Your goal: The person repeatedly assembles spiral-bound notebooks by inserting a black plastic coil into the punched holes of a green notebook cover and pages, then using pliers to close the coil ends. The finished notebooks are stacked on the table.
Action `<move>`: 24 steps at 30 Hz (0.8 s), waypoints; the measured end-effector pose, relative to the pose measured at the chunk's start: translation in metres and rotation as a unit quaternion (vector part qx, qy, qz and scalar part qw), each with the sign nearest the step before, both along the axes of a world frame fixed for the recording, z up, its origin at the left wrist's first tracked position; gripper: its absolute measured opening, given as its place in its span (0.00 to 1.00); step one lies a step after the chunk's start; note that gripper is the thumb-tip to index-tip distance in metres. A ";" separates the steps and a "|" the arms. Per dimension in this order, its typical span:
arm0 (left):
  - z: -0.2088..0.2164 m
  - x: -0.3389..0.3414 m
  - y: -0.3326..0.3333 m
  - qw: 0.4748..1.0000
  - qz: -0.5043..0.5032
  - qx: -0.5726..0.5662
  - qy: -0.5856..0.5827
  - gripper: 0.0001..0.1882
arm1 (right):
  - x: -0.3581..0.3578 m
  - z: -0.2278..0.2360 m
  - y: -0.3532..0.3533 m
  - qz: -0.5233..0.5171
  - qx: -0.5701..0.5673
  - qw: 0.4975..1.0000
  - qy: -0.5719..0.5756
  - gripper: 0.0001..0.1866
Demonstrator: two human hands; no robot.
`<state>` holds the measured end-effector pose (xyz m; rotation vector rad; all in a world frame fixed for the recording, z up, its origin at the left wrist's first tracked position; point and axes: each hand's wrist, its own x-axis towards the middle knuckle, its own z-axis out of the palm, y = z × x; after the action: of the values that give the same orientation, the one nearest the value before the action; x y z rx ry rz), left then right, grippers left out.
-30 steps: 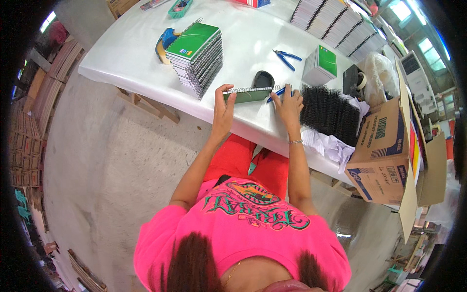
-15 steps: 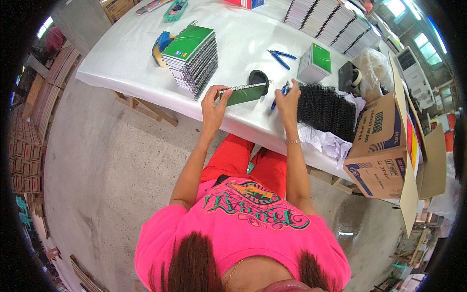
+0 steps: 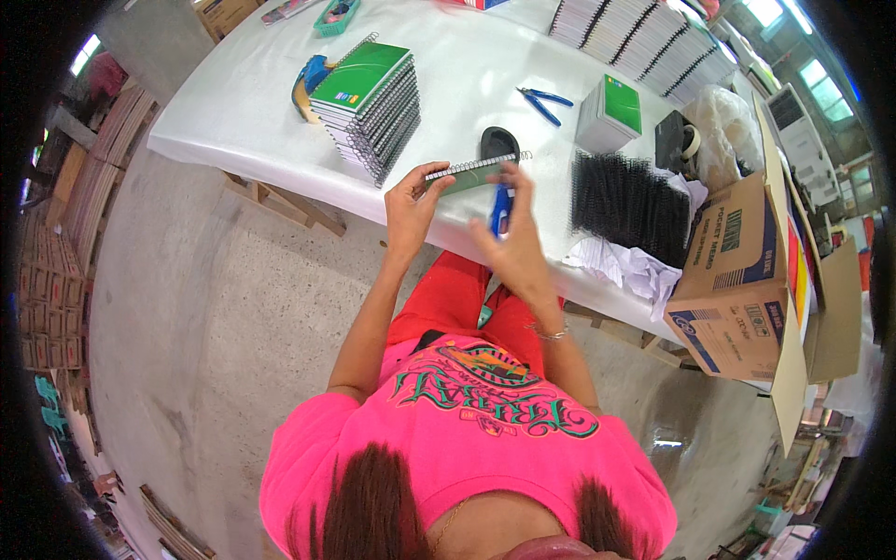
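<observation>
Green-covered notebook near the table's front edge, wire coil along its far side; L hand grips its left end btwn thumb and fingers. R hand, motion-blurred, is closed round blue cutters. Just changed: R hand has swung in from the notebook's 3 o'clock to its right end — both hands now at one notebook, tool close to the coil; can't tell if the blades touch.

From the notebook: tall notebook stack at 10 o'clock, spare blue pliers approx. 1, small notebook pile at 2, black coils at 3, cardboard box nr 4.

Writing: box has dark-blue print plus pen scrawl; stack's top cover, small multicoloured letters; pink shirt, ornate green lettering.
</observation>
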<state>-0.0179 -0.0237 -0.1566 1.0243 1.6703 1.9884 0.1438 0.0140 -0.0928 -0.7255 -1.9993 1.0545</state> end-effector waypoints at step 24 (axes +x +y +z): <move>0.010 0.009 -0.014 1.000 0.002 -0.012 0.011 0.17 | -0.028 -0.025 -0.017 -0.003 0.150 0.984 -0.100 0.25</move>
<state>-0.0084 -0.0373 -0.1464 1.0377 1.7049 1.9609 0.1155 -0.0030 -0.1176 -0.6946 -2.2625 0.6760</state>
